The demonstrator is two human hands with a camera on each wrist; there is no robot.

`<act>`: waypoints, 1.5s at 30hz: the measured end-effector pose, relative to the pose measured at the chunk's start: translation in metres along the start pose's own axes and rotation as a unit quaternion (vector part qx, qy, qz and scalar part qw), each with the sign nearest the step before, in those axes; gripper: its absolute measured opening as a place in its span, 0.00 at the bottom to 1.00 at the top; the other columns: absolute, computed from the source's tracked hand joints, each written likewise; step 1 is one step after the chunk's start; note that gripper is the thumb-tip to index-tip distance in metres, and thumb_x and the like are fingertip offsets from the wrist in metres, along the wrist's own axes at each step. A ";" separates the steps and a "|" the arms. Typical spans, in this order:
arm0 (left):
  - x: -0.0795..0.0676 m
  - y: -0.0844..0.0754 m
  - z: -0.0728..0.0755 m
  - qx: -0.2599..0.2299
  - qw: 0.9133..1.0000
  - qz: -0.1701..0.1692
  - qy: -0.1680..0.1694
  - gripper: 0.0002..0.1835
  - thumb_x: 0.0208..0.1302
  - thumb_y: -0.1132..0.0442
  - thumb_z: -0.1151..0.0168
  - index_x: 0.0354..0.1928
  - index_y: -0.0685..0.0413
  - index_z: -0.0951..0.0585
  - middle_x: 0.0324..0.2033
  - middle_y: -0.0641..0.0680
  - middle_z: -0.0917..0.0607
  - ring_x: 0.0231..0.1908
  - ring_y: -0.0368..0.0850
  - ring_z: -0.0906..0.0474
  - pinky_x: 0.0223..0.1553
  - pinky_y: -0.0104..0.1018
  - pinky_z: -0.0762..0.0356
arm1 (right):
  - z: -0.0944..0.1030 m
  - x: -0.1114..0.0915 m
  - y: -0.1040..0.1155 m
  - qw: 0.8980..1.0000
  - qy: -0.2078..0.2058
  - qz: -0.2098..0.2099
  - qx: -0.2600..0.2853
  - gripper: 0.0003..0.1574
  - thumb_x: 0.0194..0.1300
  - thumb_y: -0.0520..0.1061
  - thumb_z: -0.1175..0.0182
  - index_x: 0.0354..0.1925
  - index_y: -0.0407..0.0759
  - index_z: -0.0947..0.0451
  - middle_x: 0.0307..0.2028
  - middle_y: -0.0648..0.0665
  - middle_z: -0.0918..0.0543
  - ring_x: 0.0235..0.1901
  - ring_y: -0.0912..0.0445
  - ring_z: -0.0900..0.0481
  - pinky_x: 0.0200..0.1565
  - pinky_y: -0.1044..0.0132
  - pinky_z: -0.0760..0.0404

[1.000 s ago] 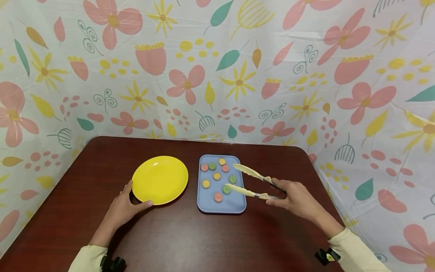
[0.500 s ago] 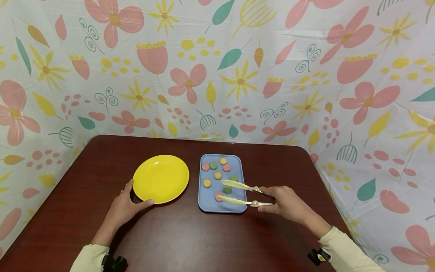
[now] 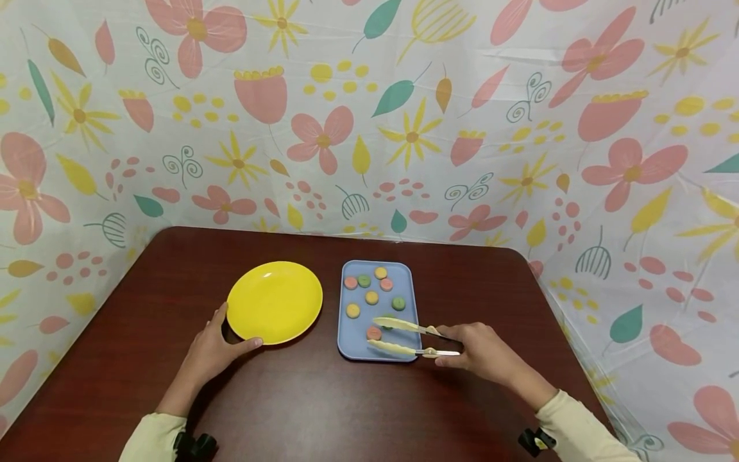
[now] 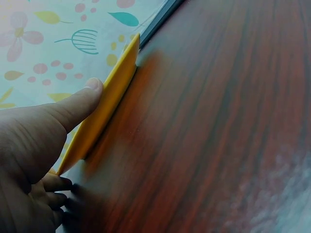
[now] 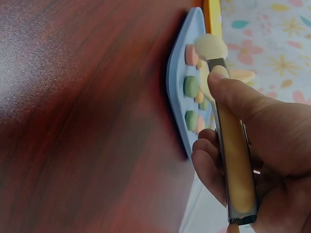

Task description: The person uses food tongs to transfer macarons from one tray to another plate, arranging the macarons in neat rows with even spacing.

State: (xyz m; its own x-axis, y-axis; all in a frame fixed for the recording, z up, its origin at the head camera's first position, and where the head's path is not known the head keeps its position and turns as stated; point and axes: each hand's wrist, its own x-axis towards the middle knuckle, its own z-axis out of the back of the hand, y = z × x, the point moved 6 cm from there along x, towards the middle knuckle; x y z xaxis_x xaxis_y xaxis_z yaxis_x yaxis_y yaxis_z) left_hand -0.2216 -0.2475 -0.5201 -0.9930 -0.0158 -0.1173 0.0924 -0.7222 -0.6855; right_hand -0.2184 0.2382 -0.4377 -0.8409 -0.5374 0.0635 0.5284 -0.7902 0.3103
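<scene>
My left hand [image 3: 209, 353] holds the near left rim of a yellow plate [image 3: 275, 301]. In the left wrist view its thumb [image 4: 85, 99] lies along the plate's edge, the other fingers lower down by the table. The right hand [image 3: 489, 362] grips a pair of tongs [image 3: 398, 325] with cream tips and metal handles. Their arms are spread over the near half of a blue tray [image 3: 355, 346], the tips on either side of a pink macaron-like round [image 3: 374, 333]. A green round [image 3: 388, 317] is partly covered by the upper arm.
Several more pink, green and yellow rounds [image 3: 372, 298] lie scattered on the tray, mostly towards its far end. Tray and plate stand side by side on a dark brown table [image 3: 323, 410]. A flowered sheet [image 3: 323, 179] hangs behind the table and along its sides.
The right hand has brought the tongs left and nearer, from the tray's right side to around the pink round. The left hand keeps its place at the plate.
</scene>
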 end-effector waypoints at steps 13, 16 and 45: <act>0.001 0.001 -0.003 -0.013 1.000 0.000 0.004 0.72 0.52 0.31 0.26 0.82 0.57 0.62 0.77 0.74 0.48 0.73 0.82 0.56 0.66 0.79 0.49 | -0.004 0.001 0.005 1.000 0.010 -0.004 -0.003 0.28 0.59 0.53 0.24 0.54 0.41 0.14 0.46 0.47 0.10 0.40 0.55 0.13 0.38 0.59 0.16; 0.001 0.001 -0.003 -0.016 1.000 -0.006 0.001 0.72 0.52 0.31 0.26 0.82 0.56 0.62 0.77 0.73 0.48 0.73 0.82 0.56 0.66 0.79 0.49 | -0.004 0.001 0.006 1.000 0.014 -0.009 0.002 0.28 0.60 0.52 0.25 0.55 0.39 0.14 0.47 0.45 0.10 0.42 0.54 0.12 0.38 0.59 0.15; 0.005 0.002 0.000 -0.015 1.000 -0.022 -0.011 0.71 0.52 0.33 0.25 0.82 0.56 0.60 0.77 0.72 0.47 0.74 0.81 0.55 0.66 0.79 0.50 | 0.025 0.068 0.036 0.998 -0.006 0.037 0.049 0.37 0.62 0.61 0.28 0.61 0.41 0.18 0.25 0.55 0.17 0.17 0.68 0.39 0.22 0.72 0.34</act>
State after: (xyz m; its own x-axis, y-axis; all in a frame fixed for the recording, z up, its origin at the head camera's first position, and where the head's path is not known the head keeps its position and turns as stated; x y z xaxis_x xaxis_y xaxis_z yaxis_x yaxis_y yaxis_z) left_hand -0.2261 -0.2488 -0.5218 -0.9975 -0.0007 -0.0710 0.0511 -0.7017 -0.7106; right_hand -0.2593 0.1809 -0.3989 -0.8023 -0.5884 0.1011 0.5750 -0.7160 0.3959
